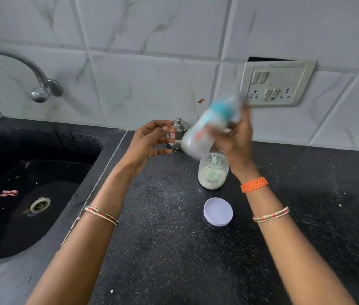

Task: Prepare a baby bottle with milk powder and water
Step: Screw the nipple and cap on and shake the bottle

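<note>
My right hand [239, 143] grips a baby bottle [204, 130] with a blue collar and clear cap. The bottle is tilted, base down-left, and motion-blurred, with whitish liquid inside. My left hand [146, 145] hovers just left of the bottle's base, fingers spread and curled, holding nothing. Below the bottle stands an open jar of milk powder [212, 176] on the black counter [174, 249], with a green scoop [213, 162] inside. The jar's white lid [218, 211] lies flat in front of it.
A small steel lidded pot [179, 134] stands by the wall behind my hands. A black sink [31, 194] with a drain is at left, under a wall tap [40, 84]. A switch and socket plate [277, 83] is on the tiled wall.
</note>
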`<state>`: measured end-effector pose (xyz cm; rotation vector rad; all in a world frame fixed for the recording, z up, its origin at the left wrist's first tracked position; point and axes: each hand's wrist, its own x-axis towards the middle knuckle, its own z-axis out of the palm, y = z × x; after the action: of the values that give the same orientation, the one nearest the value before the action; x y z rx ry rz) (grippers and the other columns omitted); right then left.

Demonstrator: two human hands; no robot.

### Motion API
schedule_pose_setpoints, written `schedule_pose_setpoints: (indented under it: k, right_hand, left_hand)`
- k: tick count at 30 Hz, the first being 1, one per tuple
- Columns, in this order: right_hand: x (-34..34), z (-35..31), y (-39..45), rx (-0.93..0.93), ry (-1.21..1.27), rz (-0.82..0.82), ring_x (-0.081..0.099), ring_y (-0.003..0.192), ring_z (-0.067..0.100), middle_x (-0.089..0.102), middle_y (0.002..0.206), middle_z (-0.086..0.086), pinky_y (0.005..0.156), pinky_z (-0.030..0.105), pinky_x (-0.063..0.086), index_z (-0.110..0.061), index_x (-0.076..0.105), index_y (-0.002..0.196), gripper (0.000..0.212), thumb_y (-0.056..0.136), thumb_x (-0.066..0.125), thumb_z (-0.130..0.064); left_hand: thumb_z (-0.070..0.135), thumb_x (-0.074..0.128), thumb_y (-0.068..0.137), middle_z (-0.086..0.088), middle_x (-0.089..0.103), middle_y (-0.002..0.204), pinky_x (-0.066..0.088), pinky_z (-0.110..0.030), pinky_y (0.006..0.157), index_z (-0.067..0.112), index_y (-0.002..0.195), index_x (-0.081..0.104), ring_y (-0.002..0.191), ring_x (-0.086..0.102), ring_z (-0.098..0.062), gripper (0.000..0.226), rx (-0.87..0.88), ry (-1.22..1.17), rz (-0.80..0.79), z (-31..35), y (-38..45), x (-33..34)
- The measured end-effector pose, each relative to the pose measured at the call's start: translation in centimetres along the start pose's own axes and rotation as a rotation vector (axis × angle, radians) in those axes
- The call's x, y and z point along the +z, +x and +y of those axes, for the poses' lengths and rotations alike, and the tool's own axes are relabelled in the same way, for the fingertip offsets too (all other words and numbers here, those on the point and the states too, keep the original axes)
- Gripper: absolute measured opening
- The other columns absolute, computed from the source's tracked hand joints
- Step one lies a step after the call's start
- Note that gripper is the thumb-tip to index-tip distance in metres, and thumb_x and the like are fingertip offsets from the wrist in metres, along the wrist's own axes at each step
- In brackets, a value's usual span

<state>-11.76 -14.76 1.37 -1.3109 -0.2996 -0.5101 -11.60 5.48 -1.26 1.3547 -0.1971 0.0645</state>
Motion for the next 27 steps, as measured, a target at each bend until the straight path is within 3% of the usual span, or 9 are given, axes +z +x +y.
schedule_pose_setpoints:
  k: [2,5,8,10,13,18,22,25,27]
  right_hand:
    - [0.3,0.6,-0.2,-0.015,0.018,-0.057,0.067,0.092,0.017,0.057,0.119,0.002,0.066,0.034,0.058,-0.02,0.027,0.143,0.091,0.068,0.077,-0.007]
    - [1.0,1.3,0.4,0.05,0.342,0.383,0.063,0.104,0.025,0.053,0.123,0.008,0.064,0.045,0.059,-0.027,0.013,0.144,0.089,0.08,0.072,-0.008]
    - [1.4,1.4,-0.2,0.132,0.055,-0.085,0.067,0.09,0.016,0.06,0.113,0.007,0.067,0.036,0.059,-0.024,0.022,0.143,0.09,0.073,0.075,-0.005]
    - [0.9,1.3,0.3,0.126,0.066,-0.128,0.066,0.091,0.02,0.061,0.111,0.008,0.072,0.041,0.058,-0.02,0.028,0.141,0.087,0.069,0.076,-0.007]
    - [1.2,1.1,1.8,0.161,0.448,0.318,0.061,0.107,0.03,0.057,0.117,0.006,0.072,0.054,0.057,-0.027,0.013,0.146,0.086,0.083,0.069,-0.007]
    - [2.0,1.6,0.5,0.207,0.059,-0.433,0.063,0.1,0.028,0.057,0.123,0.014,0.08,0.048,0.057,-0.021,0.029,0.141,0.094,0.064,0.081,-0.006]
    - [3.4,2.9,0.4,0.253,0.438,0.251,0.061,0.107,0.032,0.058,0.124,0.01,0.067,0.052,0.058,-0.03,0.018,0.142,0.082,0.083,0.069,-0.006]
    - [3.3,4.3,-0.1,0.255,0.12,-0.055,0.061,0.108,0.033,0.051,0.133,0.022,0.081,0.053,0.056,-0.029,0.026,0.141,0.083,0.077,0.074,-0.003]
    - [3.4,4.2,-0.2,0.228,0.165,-0.033,0.063,0.104,0.03,0.053,0.131,0.021,0.071,0.043,0.059,-0.03,0.033,0.136,0.08,0.073,0.077,-0.009]
  left_hand:
    - [0.011,0.054,0.092,0.0,0.069,0.098,0.057,-0.038,0.073,0.015,0.105,0.064,0.085,0.062,-0.018,0.017,-0.008,0.038,-0.017,-0.1,0.3,0.5]
    - [0.013,0.054,0.092,0.001,0.07,0.1,0.057,-0.034,0.068,0.018,0.103,0.066,0.086,0.063,-0.018,0.017,-0.004,0.007,-0.012,-0.5,0.3,0.5]
    - [0.012,0.052,0.093,0.002,0.07,0.094,0.056,-0.035,0.067,0.015,0.102,0.066,0.08,0.064,-0.016,0.016,-0.027,0.003,0.02,-1.0,0.1,0.3]
    - [0.013,0.053,0.093,0.002,0.071,0.094,0.056,-0.034,0.066,0.016,0.102,0.065,0.078,0.065,-0.015,0.016,-0.028,-0.002,0.046,-1.1,0.0,-0.1]
    - [0.012,0.051,0.093,0.002,0.072,0.095,0.057,-0.033,0.064,0.017,0.111,0.059,0.078,0.067,-0.014,0.02,-0.023,-0.073,0.081,-1.0,0.0,-1.1]
    - [0.011,0.052,0.093,0.009,0.071,0.075,0.055,-0.026,0.056,0.011,0.115,0.054,0.065,0.066,-0.008,0.022,-0.055,-0.017,0.132,-0.8,1.0,-0.1]
    - [0.011,0.051,0.093,0.005,0.073,0.085,0.058,-0.032,0.064,0.016,0.11,0.056,0.072,0.067,-0.013,0.019,-0.024,-0.082,0.154,0.0,1.1,-0.8]
    - [0.011,0.051,0.093,0.003,0.072,0.087,0.057,-0.029,0.062,0.014,0.111,0.056,0.076,0.065,-0.015,0.019,-0.081,-0.051,0.177,-0.1,1.0,-0.9]
    - [0.012,0.051,0.093,0.002,0.071,0.093,0.057,-0.03,0.066,0.015,0.111,0.056,0.079,0.065,-0.015,0.019,-0.101,-0.026,0.181,-0.2,1.0,-1.0]
